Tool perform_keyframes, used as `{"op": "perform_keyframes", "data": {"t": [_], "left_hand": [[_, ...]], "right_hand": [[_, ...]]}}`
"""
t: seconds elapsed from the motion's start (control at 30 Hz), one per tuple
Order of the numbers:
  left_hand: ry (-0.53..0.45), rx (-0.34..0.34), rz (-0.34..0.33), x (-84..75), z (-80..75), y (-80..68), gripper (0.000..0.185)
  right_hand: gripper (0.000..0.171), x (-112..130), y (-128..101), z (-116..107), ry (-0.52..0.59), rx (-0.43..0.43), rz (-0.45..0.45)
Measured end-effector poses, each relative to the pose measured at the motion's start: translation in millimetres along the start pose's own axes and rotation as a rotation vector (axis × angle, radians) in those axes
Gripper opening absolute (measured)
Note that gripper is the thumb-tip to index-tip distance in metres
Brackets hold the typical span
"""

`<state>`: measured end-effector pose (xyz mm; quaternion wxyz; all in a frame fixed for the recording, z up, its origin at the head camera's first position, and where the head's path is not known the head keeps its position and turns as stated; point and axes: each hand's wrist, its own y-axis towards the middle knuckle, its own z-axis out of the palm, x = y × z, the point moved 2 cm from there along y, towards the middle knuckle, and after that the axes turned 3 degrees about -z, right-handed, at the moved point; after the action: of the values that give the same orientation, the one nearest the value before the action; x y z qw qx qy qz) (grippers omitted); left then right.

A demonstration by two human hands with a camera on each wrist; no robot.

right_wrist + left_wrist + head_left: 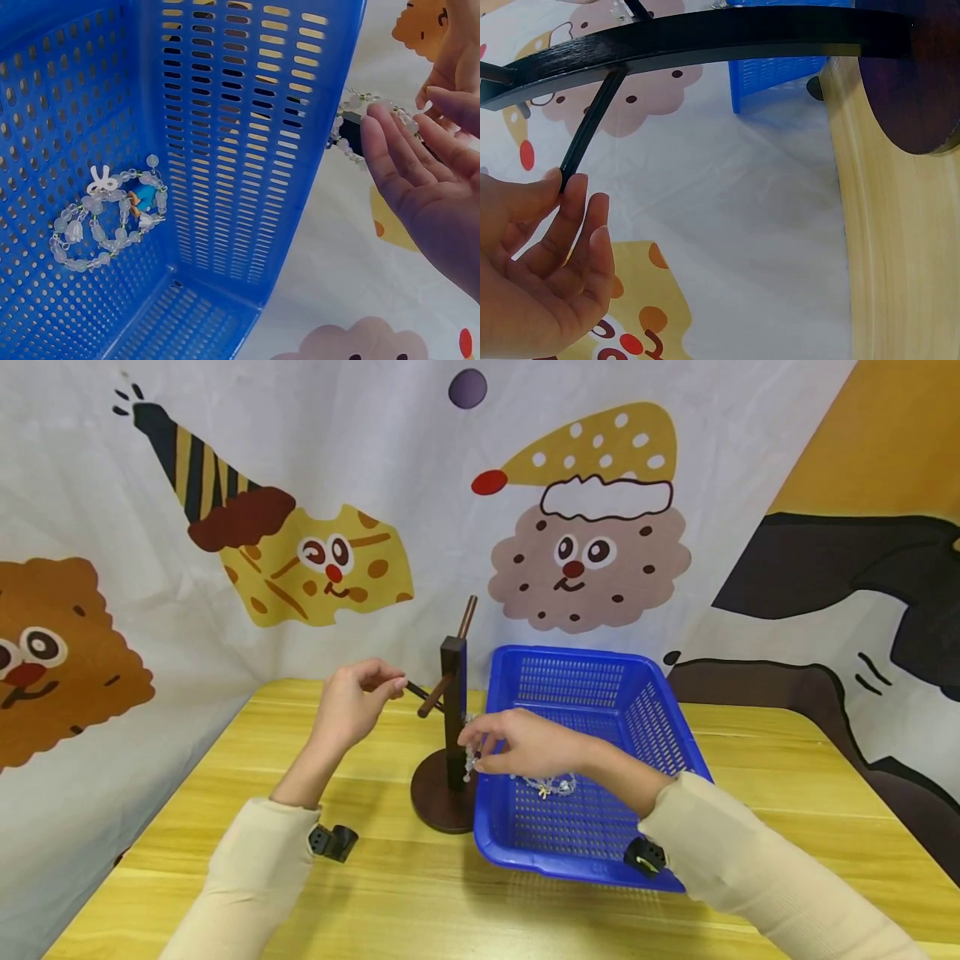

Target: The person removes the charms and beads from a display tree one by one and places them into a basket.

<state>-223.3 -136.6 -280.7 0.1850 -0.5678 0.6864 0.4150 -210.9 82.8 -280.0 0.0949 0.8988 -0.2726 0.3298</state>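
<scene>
A dark wooden stand (453,718) with round base and pegs rises from the table. My left hand (352,702) pinches the tip of one dark peg (592,120) between thumb and fingertips. On the stand's other side, my right hand (536,743) has bent fingers at a clear beaded bracelet (470,752). In the right wrist view, this bracelet loops between thumb and fingers beside the dark peg; the fingers partly hide it. More beaded bracelets (112,225), bearing a white bow and a blue charm, lie in the blue basket (262,300).
The blue basket stands on the wood-grain table (382,893), close to the right of the stand's base (435,797). A printed cartoon cloth (442,468) hangs behind the table. Another peg (467,618) sticks out near the stand's top.
</scene>
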Motion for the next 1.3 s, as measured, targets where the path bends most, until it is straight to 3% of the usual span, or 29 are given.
{"op": "perform_keyframes", "data": {"t": [0.17,0.37,0.87,1.3], "left_hand": [[0.000,-0.001,0.001,0.4,0.3,0.2,0.013],[0.000,0.002,0.005,0.1,1.1,0.6,0.012],[0.000,0.000,0.002,1.3,2.1,0.2,0.014],[-0.003,0.000,-0.004,0.3,1.6,-0.1,0.012]], "right_hand": [[0.019,2,-1,-2,-0.009,-0.054,-0.038],[0.013,3,-4,-4,0.093,-0.085,-0.052],[0.013,5,-19,-25,0.107,-0.138,-0.059],[0.014,2,-34,-43,0.105,-0.162,-0.014]]}}
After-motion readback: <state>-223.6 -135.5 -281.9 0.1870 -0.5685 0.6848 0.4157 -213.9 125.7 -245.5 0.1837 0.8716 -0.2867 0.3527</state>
